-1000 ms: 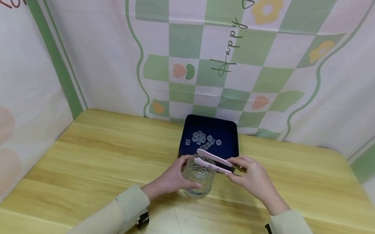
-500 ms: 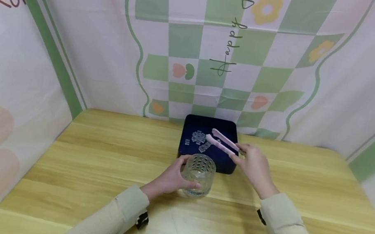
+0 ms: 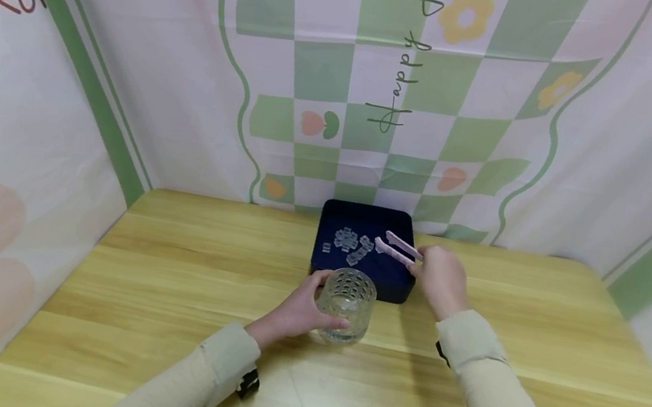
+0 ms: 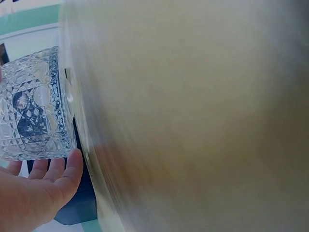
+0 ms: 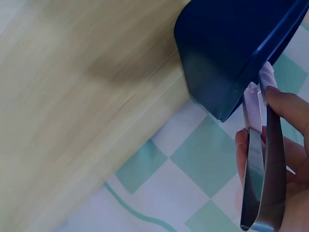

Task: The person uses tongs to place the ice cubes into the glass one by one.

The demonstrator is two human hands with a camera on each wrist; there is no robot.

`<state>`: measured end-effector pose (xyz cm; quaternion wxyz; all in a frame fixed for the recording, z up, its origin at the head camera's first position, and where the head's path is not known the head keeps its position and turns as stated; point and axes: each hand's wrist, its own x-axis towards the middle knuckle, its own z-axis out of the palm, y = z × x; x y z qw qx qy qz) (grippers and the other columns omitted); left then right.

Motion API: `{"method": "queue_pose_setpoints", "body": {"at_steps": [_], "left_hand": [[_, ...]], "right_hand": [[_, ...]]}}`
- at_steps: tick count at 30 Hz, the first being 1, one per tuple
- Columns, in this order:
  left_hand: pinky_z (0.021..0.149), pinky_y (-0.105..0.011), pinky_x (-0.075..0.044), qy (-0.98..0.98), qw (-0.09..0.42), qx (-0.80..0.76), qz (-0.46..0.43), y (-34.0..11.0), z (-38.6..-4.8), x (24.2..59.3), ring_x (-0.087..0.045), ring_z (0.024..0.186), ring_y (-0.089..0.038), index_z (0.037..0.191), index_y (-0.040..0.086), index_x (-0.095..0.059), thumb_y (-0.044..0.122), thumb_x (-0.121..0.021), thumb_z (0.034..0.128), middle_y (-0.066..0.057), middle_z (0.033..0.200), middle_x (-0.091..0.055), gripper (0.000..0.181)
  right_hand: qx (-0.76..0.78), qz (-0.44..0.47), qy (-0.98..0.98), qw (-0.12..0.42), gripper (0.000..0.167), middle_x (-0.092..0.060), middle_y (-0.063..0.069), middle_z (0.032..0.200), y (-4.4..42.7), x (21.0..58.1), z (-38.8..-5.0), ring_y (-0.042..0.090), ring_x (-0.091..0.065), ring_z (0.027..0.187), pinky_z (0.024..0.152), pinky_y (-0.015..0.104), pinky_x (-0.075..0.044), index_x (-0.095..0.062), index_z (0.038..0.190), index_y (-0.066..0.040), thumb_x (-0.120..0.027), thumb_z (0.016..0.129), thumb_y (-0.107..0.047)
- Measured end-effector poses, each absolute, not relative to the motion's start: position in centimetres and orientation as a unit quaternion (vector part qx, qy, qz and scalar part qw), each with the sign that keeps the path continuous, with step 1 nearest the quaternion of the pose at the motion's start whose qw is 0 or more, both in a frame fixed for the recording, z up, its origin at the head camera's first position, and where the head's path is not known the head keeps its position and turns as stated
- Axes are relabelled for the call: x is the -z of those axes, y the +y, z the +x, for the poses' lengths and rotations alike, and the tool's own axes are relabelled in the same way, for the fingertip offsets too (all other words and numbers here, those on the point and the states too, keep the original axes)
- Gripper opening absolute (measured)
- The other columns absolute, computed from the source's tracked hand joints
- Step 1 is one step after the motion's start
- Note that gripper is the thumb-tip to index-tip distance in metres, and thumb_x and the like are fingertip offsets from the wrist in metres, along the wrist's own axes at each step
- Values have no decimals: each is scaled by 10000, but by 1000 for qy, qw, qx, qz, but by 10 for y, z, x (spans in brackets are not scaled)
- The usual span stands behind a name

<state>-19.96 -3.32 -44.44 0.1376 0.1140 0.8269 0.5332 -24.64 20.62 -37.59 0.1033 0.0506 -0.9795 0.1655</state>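
In the head view my left hand (image 3: pixel 302 310) grips a patterned clear glass (image 3: pixel 350 306) standing on the table, thumb across its near side. The left wrist view shows the glass's cut pattern (image 4: pixel 34 111) and my fingers around it. My right hand (image 3: pixel 442 280) holds tongs with pink tips (image 3: pixel 399 253) and a metal body (image 5: pixel 274 179). Their tips are apart, over the right part of a dark blue tray (image 3: pixel 396 291). Clear ice-like pieces lie in the tray: a cluster (image 3: pixel 346 239), a short row (image 3: pixel 359 252) and a small piece (image 3: pixel 327 248). Whether the tips touch a piece is unclear.
The tray stands at the back of the wooden table (image 3: pixel 191 260), just behind the glass. A printed curtain (image 3: pixel 323 72) hangs close behind the table's far edge, with more cloth (image 3: pixel 60 77) along the left side.
My right hand has carried the tongs from above the glass back and to the right, over the tray. My left hand and the glass have stayed put.
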Motion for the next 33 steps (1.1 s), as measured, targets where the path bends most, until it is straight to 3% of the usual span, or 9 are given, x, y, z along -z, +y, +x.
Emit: {"method": "queue_pose_setpoints", "body": {"at_steps": [5, 10, 20, 33], "left_hand": [[1036, -469, -438, 827, 140, -533, 115, -33, -199, 443, -449, 1286, -292, 1471, 130, -292, 339, -833, 727, -97, 1435, -425, 944], [1035, -469, -439, 826, 146, -533, 111, -33, -198, 441, -443, 1293, -298, 1478, 125, -279, 338, -827, 736, -106, 1447, -414, 946], [1040, -467, -435, 829, 147, -529, 108, -34, -198, 441, -447, 1290, -287, 1480, 127, -275, 363, -829, 727, -94, 1457, -409, 963], [1024, -461, -445, 826, 144, -533, 113, -34, -198, 440, -458, 1264, -281, 1477, 118, -275, 346, -830, 730, -95, 1449, -411, 958]], "right_hand": [[-149, 52, -981, 115, 144, -682, 201, 790, 203, 377, -249, 363, -628, 718, 652, 489, -499, -694, 809, 31, -735, 791, -106], [-114, 50, -986, 108, 209, -645, 190, 726, 197, 376, -251, 350, -611, 651, 607, 483, -502, -640, 694, 19, -746, 792, -132], [-70, 37, -995, 61, 144, -657, 239, 899, 183, 376, -255, 403, -654, 798, 667, 522, -552, -685, 845, 60, -694, 823, -83], [-45, 41, -994, 87, 96, -643, 242, 868, 175, 386, -259, 406, -646, 793, 633, 529, -551, -691, 842, 53, -637, 830, -25]]}}
